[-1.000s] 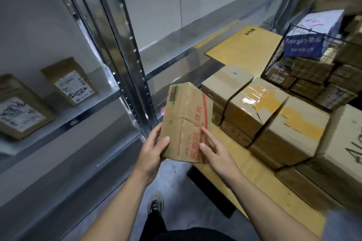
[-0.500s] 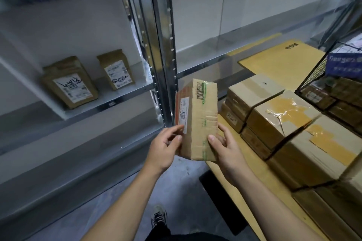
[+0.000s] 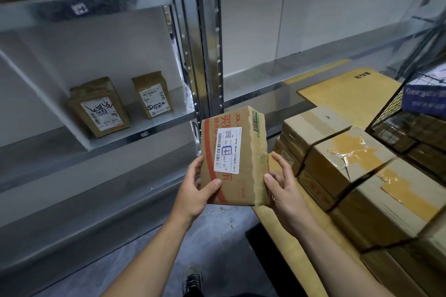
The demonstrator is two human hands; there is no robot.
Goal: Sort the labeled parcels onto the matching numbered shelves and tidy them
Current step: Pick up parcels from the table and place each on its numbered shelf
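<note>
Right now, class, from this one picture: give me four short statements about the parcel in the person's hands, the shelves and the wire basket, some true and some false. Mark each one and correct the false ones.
1. The left hand and the right hand both hold the brown cardboard parcel with the white label. True.
2. The white label faces away from the camera. False: it faces the camera.
3. Two brown labelled parcels stand on the grey metal shelf at the left. True.
4. The wire basket is empty. False: the black wire basket holds cardboard boxes.
</note>
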